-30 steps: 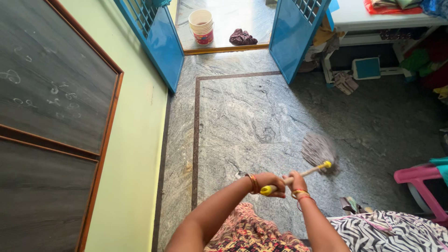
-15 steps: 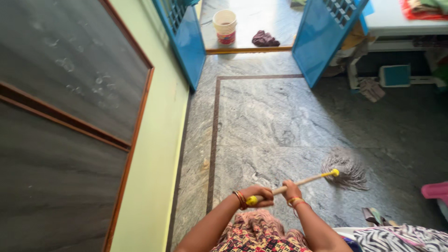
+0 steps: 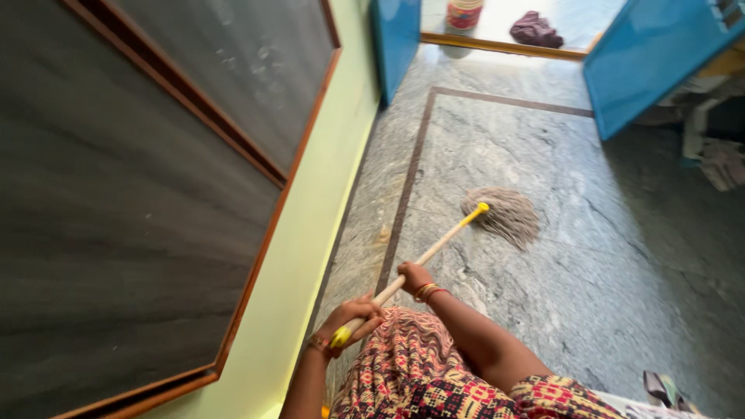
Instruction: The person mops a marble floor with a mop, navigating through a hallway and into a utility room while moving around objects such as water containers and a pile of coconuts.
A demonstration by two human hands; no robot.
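Observation:
I hold a mop with a pale wooden handle [image 3: 434, 248] and yellow end fittings. My left hand [image 3: 349, 316] grips the near yellow end of the handle, low at the bottom centre. My right hand [image 3: 414, 276], with bangles at the wrist, grips the handle a little further up. The grey string mop head [image 3: 504, 214] lies spread on the grey stone floor [image 3: 559, 295] ahead of me, just right of the dark inlay strip [image 3: 403, 209].
A green wall with a dark framed blackboard [image 3: 155, 171] fills the left. Blue double doors [image 3: 656, 62] stand open ahead, with a bucket [image 3: 464, 14] and a dark cloth [image 3: 535, 31] beyond the threshold. Clutter [image 3: 718, 155] lies at far right.
The mop head has swung from my right across to the centre-left and further away, near the inlay strip. My view has turned toward the left wall, and my hands have shifted left.

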